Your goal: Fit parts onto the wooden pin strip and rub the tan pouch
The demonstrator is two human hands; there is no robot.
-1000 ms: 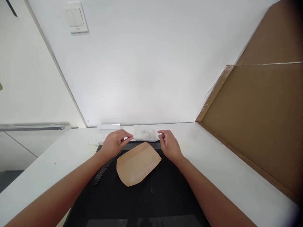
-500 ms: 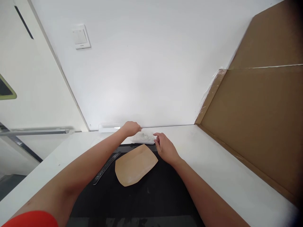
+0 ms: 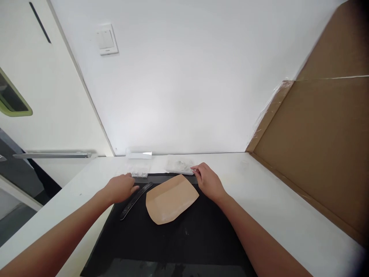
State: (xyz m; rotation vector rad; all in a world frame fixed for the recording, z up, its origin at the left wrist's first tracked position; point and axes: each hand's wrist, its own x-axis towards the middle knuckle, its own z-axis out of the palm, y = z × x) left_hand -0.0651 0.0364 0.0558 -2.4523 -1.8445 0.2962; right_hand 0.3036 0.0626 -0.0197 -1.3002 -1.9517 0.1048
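Note:
A tan leather piece (image 3: 171, 199) with rounded corners lies on a black mat (image 3: 173, 238) on a white table (image 3: 276, 207). My left hand (image 3: 120, 187) rests at the mat's left edge, fingers loosely curled, beside a dark curved strip (image 3: 135, 195) and just below a small clear packet (image 3: 136, 170). My right hand (image 3: 208, 181) sits at the leather's upper right corner, its fingertips touching a clear plastic bag (image 3: 178, 165) near the wall. Neither hand visibly grips anything.
A large brown cardboard sheet (image 3: 319, 146) leans on the right side of the table. A small clear box (image 3: 138, 154) stands against the white wall. A light switch (image 3: 107, 39) is on the wall; a door stands at the left.
My left hand drew back from the plastic bag at the wall and moved left and toward me, to the dark strip. My right hand stayed by the bag.

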